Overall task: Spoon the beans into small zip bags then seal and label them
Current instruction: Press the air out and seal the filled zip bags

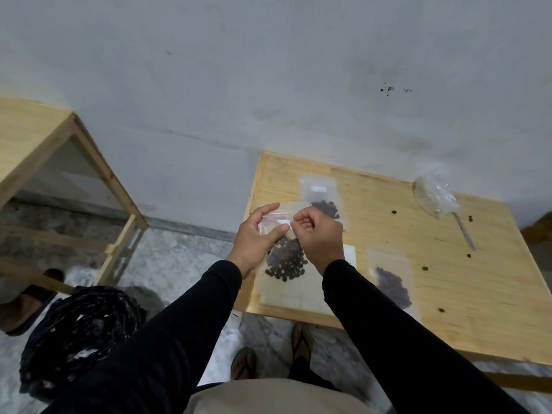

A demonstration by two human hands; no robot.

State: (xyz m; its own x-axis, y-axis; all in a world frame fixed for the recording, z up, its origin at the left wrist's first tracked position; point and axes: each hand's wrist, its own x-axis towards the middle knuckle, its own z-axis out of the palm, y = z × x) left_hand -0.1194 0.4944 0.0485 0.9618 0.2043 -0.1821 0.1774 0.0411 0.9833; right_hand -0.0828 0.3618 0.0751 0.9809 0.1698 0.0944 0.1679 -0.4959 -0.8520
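I hold a small clear zip bag [286,258] with dark beans above the near left part of the wooden table [448,294]. My left hand [259,234] grips the bag's upper left, thumb across its front. My right hand [319,234] pinches a small white label [285,226] against the bag near its top. A sheet of white labels [301,297] lies under the bag. A labelled bag of beans [324,201] lies at the back. Another bag of beans [392,282] lies to the right.
A metal spoon [464,231] and a crumpled clear plastic bag [434,194] lie at the table's back right, with loose beans scattered about. A wooden stand [89,162] is on the left, a black plastic bag [80,333] on the floor, and a grey wall behind.
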